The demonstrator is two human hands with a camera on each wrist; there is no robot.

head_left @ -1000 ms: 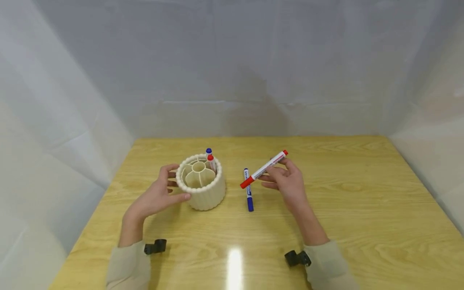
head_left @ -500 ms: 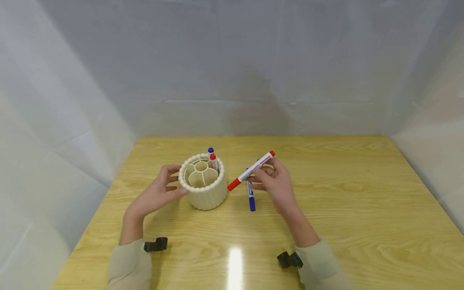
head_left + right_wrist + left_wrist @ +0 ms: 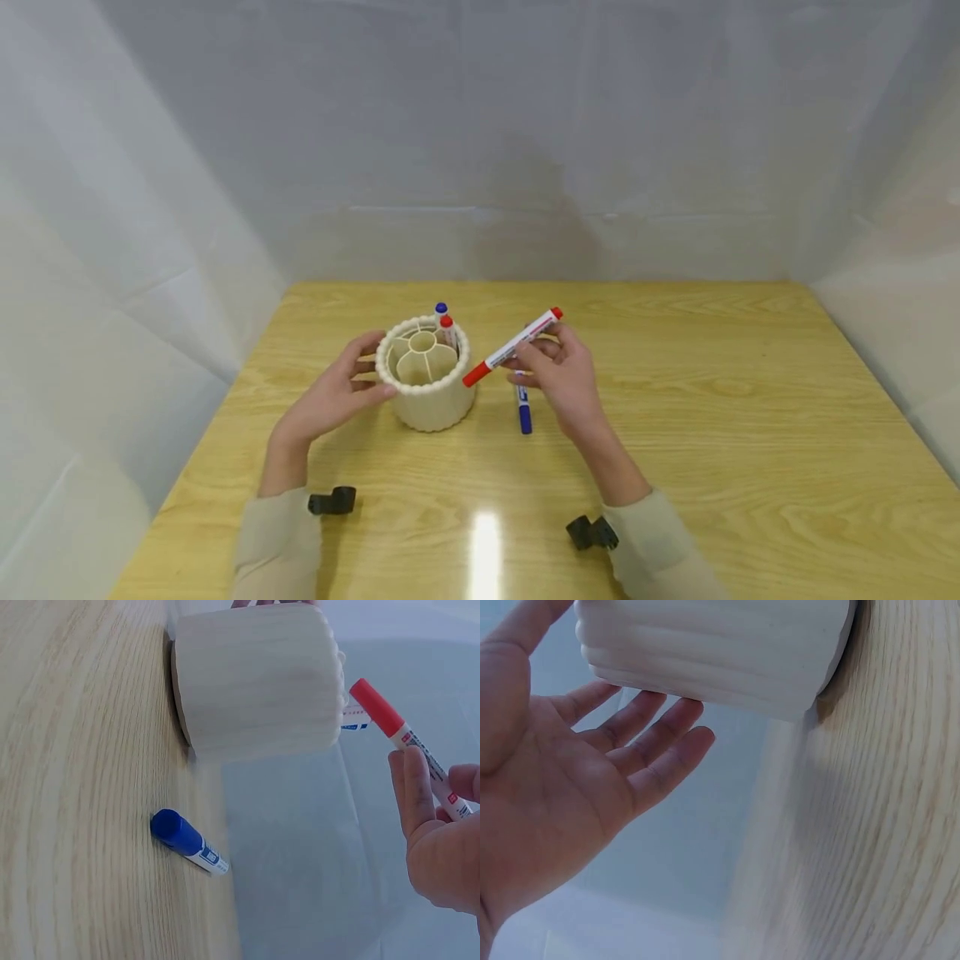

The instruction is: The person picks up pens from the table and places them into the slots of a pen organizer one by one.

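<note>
A cream ribbed pen holder [image 3: 427,375] [image 3: 720,645] [image 3: 259,682] with several compartments stands on the wooden table [image 3: 675,433]. Two markers, one red-capped [image 3: 447,328] and one blue-capped [image 3: 441,312], stand in its far side. My left hand [image 3: 333,396] [image 3: 592,772] rests against the holder's left wall with straight fingers. My right hand [image 3: 558,375] [image 3: 435,832] pinches a red marker [image 3: 512,347] [image 3: 409,746] held tilted in the air, its red cap pointing down toward the holder's right rim. A blue marker [image 3: 522,406] [image 3: 187,841] lies on the table under that hand.
White sheeting walls [image 3: 480,142] close in the table at the back and both sides. A light glare [image 3: 486,533] shows on the near table surface. Black wrist camera mounts [image 3: 333,502] sit at my cuffs.
My right hand has carried the red marker leftward, bringing its cap close to the holder's rim. The left hand stays against the holder.
</note>
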